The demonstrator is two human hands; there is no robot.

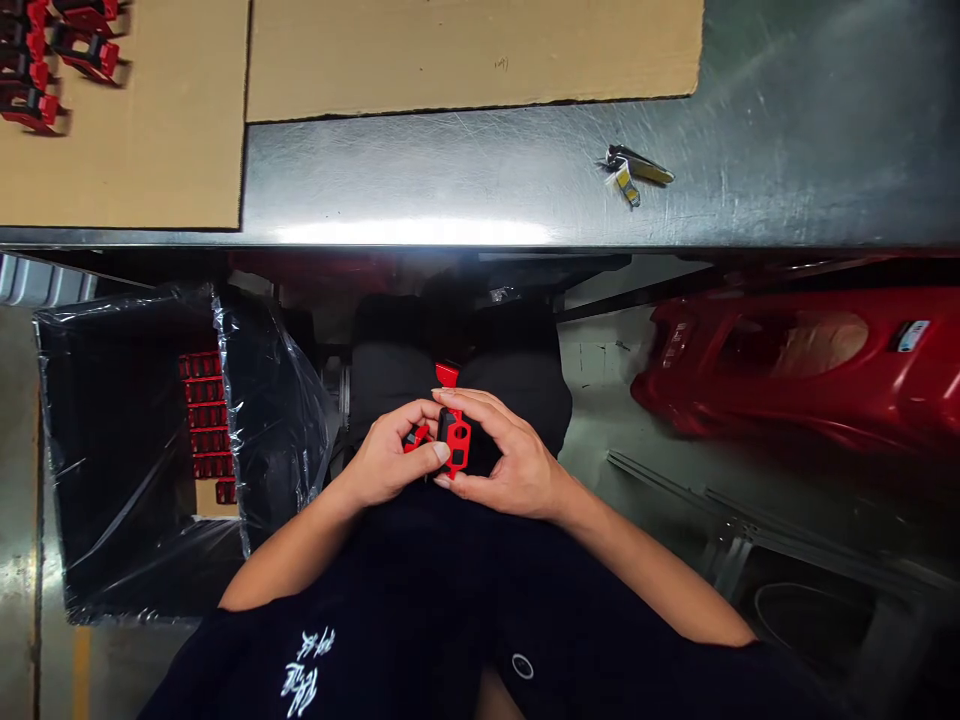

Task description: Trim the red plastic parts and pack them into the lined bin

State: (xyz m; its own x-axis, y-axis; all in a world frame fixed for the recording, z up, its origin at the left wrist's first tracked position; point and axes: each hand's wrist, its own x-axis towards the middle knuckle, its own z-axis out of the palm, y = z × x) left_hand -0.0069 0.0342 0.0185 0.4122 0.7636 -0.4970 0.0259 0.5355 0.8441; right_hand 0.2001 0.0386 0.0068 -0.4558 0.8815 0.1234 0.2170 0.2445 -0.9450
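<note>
In front of my lap, both hands are closed around a red-and-black plastic part [460,434] with openings in its face. My left hand [394,452] grips its left side, with the thumb lying on the face near the lower edge. My right hand [517,450] pinches it between fingers at the top end and thumb at the bottom end. Red bits show behind the left fingers and just above the right fingertips; whether they belong to this part I cannot tell. My fingers hide some of its edges.
A metal table [450,190] spans the front, bearing cardboard sheets [472,60], several red-and-black parts [86,52] and what looks like a nail clipper [641,168]. On the left stands a plastic-lined bin [56,450] holding rows of similar parts. A large red shell [810,400] lies right.
</note>
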